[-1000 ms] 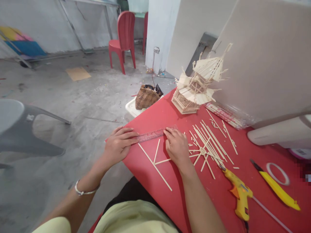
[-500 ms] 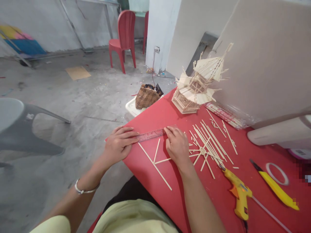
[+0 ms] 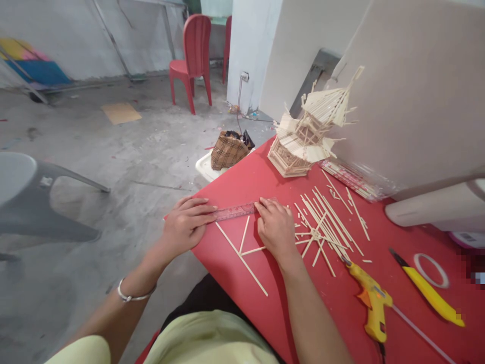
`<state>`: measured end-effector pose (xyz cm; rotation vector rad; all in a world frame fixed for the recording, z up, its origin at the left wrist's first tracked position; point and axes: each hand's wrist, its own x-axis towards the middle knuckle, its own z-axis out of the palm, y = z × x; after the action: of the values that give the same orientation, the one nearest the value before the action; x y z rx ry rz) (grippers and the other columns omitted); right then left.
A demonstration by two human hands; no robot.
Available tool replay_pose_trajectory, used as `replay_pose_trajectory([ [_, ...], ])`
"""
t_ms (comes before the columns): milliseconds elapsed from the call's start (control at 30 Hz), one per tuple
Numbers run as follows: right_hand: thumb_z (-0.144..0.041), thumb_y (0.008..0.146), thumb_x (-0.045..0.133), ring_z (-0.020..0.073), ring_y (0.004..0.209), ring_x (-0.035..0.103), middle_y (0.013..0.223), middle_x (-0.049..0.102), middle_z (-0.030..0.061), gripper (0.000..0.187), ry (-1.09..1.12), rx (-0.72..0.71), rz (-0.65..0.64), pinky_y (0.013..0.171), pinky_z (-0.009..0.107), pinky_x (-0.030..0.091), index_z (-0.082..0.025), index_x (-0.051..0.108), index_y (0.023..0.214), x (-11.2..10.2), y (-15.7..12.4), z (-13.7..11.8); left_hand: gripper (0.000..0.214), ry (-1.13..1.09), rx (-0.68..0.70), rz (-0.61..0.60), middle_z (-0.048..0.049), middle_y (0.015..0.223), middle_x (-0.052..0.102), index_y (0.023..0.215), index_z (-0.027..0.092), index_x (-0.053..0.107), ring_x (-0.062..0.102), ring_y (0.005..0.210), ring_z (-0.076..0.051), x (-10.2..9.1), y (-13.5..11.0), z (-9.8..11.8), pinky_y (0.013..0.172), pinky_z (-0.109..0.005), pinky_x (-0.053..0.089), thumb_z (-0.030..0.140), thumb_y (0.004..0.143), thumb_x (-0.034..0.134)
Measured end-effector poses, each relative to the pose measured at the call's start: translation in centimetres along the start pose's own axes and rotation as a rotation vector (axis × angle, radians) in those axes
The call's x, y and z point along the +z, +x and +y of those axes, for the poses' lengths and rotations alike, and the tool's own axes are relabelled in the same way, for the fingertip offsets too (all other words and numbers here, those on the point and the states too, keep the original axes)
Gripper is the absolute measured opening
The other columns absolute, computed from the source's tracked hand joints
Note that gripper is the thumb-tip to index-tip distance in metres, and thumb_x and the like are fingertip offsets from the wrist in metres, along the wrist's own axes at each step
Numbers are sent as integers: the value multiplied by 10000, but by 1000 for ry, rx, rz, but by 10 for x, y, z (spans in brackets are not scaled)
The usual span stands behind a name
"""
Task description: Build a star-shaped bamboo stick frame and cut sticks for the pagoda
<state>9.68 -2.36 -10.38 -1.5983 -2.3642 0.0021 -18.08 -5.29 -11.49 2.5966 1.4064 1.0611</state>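
Note:
A clear plastic ruler (image 3: 235,211) lies flat on the red table (image 3: 242,182) near its left edge. My left hand (image 3: 186,224) rests on the ruler's left end, fingers stretched flat. On the ruler's right end sits my right hand (image 3: 276,227), fingers curled down over it. Three thin wooden sticks (image 3: 241,249) lie joined in a frame between my hands, just below the ruler. A loose heap of sticks (image 3: 323,222) spreads to the right of my right hand.
A stick-built model house (image 3: 311,132) stands at the table's far side by a white board. A yellow glue gun (image 3: 370,302), yellow cutter (image 3: 432,293) and tape ring (image 3: 431,263) lie at right. Red chair (image 3: 192,59), grey chair (image 3: 34,202) and checked bag (image 3: 228,150) stand on the floor.

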Motion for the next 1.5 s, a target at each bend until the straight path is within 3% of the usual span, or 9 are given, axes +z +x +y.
replay_pose_trajectory([
  [433,-159,921,486,257,1265,576,1369,672,53,414,-7,10,34,1027,421,398,-239,707,1262,2,-1,0,281,-21,-19,15,6,1109,787,953,295,794,689,1118,-253,0,1,4,1018,-482,501,153,795,611],
  [1500,-137,894,508,256,1239,588,1348,686,53,419,3,12,52,1020,421,393,-234,720,1242,3,-2,0,212,-11,6,49,4,1099,790,945,289,787,702,1099,-254,0,0,3,976,-474,521,173,819,662],
])
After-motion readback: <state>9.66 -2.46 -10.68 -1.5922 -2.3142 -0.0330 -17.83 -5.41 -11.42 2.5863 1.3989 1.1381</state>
